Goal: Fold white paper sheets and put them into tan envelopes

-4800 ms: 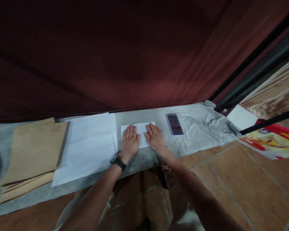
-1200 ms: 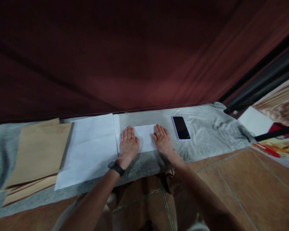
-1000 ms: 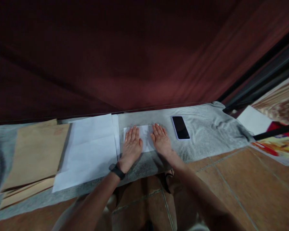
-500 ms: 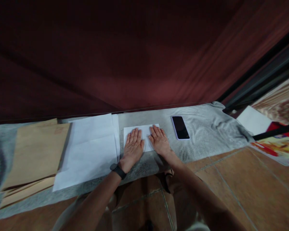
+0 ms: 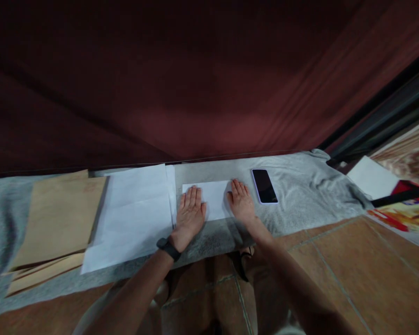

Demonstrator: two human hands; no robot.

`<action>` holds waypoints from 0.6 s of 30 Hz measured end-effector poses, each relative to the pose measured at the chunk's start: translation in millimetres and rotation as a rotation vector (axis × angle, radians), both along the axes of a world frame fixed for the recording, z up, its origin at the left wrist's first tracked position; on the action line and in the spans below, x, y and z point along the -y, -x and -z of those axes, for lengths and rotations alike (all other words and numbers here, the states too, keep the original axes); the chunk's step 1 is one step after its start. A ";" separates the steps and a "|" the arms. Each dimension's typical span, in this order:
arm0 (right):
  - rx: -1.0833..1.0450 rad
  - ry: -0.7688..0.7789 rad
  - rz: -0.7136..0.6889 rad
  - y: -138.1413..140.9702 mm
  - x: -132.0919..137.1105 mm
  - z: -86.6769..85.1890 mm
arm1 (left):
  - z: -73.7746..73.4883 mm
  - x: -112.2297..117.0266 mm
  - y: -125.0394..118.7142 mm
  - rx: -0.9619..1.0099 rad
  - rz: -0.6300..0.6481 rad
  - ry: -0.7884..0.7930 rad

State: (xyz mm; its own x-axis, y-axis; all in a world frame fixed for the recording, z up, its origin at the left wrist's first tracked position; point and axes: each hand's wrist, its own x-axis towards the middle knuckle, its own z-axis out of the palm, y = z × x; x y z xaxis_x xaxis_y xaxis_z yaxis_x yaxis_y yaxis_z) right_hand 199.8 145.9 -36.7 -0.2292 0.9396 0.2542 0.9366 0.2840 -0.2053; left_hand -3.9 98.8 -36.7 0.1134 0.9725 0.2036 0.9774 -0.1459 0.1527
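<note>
A small white sheet of paper, which looks folded, lies on the grey cloth. My left hand rests flat on its left end, fingers stretched out and pointing away from me. On the right end lies my right hand, palm down, its thumb a little apart and its fingers straight. The middle of the paper shows between the two hands. To the left of my left hand is a stack of larger white sheets. A phone with a pale purple edge lies just right of my right hand.
Brown paper envelopes are piled at the far left. A dark red curtain hangs behind the cloth. At the right, a dark bar crosses above a colourful printed sheet near the tiled floor.
My right hand has slid right along the paper to its right end, so the gap between my hands is wider. My left hand stays near the left end. The view has shifted slightly.
</note>
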 end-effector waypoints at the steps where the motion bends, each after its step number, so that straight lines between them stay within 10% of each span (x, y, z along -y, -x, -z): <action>1: -0.008 0.002 -0.017 2.5 0.2 -2.2 | -1.0 0.3 -0.8 -0.005 0.004 -0.010; 9: -0.027 0.086 -0.268 37.7 18.1 -6.5 | -6.4 1.4 -2.3 -0.051 0.123 -0.040; 18: 0.042 0.085 -0.208 25.3 14.0 -1.9 | -10.4 0.7 -3.1 -0.051 0.100 0.009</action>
State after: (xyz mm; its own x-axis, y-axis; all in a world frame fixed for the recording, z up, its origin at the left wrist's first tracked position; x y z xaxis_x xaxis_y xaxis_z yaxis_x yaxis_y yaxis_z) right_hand 174.5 131.9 -34.8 -0.4291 0.8885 0.1626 0.8677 0.4555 -0.1989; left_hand -0.9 98.1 -26.4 0.2202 0.9575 0.1861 0.9646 -0.2422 0.1047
